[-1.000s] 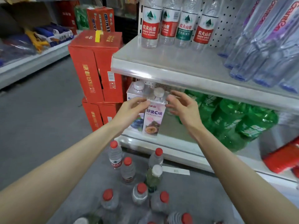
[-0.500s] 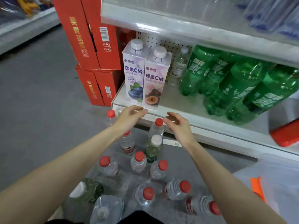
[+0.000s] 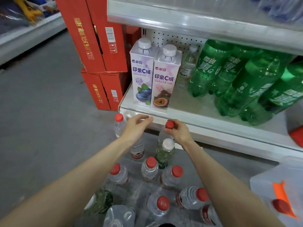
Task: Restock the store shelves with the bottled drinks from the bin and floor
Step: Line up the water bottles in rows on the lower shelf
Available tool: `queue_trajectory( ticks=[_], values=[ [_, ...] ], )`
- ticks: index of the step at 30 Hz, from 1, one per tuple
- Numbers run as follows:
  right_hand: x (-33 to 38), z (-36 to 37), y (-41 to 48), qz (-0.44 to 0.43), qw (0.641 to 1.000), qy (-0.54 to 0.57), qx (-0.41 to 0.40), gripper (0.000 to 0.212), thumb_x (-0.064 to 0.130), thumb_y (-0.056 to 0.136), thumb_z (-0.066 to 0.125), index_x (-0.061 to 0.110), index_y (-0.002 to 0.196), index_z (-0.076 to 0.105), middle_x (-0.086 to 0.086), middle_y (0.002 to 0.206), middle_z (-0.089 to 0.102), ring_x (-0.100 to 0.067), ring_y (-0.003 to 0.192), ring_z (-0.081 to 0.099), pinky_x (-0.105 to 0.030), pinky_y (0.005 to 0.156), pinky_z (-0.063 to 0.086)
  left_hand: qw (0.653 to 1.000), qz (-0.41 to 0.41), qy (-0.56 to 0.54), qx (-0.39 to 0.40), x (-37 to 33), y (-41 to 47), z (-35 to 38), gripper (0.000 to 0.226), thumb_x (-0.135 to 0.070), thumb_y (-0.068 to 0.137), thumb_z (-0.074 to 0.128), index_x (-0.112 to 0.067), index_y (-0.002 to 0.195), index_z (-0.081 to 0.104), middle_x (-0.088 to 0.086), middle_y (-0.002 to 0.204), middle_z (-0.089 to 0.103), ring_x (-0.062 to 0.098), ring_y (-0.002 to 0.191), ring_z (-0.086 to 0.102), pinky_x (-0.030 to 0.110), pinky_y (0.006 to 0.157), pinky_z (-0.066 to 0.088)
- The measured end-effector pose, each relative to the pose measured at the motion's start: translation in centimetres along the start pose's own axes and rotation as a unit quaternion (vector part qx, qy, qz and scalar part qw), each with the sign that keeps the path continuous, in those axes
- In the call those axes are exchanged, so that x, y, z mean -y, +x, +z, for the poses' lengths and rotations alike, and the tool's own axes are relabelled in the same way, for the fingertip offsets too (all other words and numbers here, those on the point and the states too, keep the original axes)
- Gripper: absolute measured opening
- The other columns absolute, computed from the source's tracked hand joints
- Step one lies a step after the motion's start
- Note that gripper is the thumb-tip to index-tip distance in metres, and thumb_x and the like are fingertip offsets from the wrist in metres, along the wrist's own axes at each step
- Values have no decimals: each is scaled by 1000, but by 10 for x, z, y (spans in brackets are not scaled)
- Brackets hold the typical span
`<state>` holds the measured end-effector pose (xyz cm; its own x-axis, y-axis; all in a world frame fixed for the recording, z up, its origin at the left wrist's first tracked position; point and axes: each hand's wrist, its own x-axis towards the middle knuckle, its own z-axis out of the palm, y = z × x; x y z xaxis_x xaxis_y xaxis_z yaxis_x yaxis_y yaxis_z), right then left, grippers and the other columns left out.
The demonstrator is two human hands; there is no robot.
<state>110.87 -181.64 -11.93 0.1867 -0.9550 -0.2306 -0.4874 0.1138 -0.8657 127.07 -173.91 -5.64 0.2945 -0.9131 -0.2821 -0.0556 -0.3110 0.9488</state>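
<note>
right hand [image 3: 177,133]: fingers pinch the red cap of a water bottle [image 3: 169,124] standing on the floor [image 3: 41,112], just below the lower shelf [image 3: 221,128] | left hand [image 3: 136,128]: fingers loosely curled, holding nothing, over a second bottle [image 3: 137,149] | more red-capped bottles [image 3: 150,167] stand nearby | juice cartons [image 3: 164,82] on the shelf

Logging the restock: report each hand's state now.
Left hand: open, loosely curled, holding nothing.
Right hand: grips a red-capped water bottle by its cap.

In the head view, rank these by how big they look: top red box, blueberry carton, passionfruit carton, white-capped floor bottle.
1. top red box
2. blueberry carton and passionfruit carton, about alike
3. white-capped floor bottle
</note>
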Motion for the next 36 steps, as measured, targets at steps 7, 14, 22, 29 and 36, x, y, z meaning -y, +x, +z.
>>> queue_trajectory(
  ticks=[7, 14, 22, 29, 36],
  values=[
    [16, -21, -12, -42, 997, 55, -34, 26, 5, 78, 75, 11, 101, 64, -5, 97, 66, -14, 88, 59, -10, 75, 45, 1000, 1, -3, 2, -8, -6, -4, 20, -26, 91, 60, -14, 107, 62, 5, 101, 67, 17, 94, 63, 26, 81, 46],
    [100, -84, -30, -112, 987, 113, -15, 32, 7, 78, 75, 15, 107, 65, 6, 95, 69, -7, 88, 64, -16, 82, 48, 998, 37, 20, 48, -54, -8, 1, 24, -28, 90, 62, -18, 112, 59, 7, 107, 67, 22, 101, 63, 30, 80, 47],
    [229, -159, -56, -261, 959, 104, -41, 22, 11, 83, 71, 19, 103, 66, 9, 94, 71, 4, 83, 66, -11, 76, 50, 975, 157, 61, 143, -148, -13, 19, 63, -13, 76, 77, -17, 132, 49, -3, 119, 61, 6, 103, 60, 14, 79, 49],
    [325, -196, -66, -341, 929, 129, -66, 19, 16, 83, 73, 25, 99, 67, 9, 96, 73, -3, 89, 69, -21, 83, 54, 960, 250, 59, 112, -223, -3, 20, 59, -11, 69, 82, -19, 122, 55, -5, 110, 68, 12, 103, 63, 22, 90, 50],
    [369, -214, -63, -387, 908, 148, -55, 23, 17, 83, 73, 29, 101, 64, 2, 107, 72, -12, 101, 68, -35, 93, 54, 947, 316, 47, 32, -277, 9, 10, 58, -7, 64, 85, -19, 115, 58, -8, 103, 68, 7, 95, 63, 19, 81, 49]
  ],
)
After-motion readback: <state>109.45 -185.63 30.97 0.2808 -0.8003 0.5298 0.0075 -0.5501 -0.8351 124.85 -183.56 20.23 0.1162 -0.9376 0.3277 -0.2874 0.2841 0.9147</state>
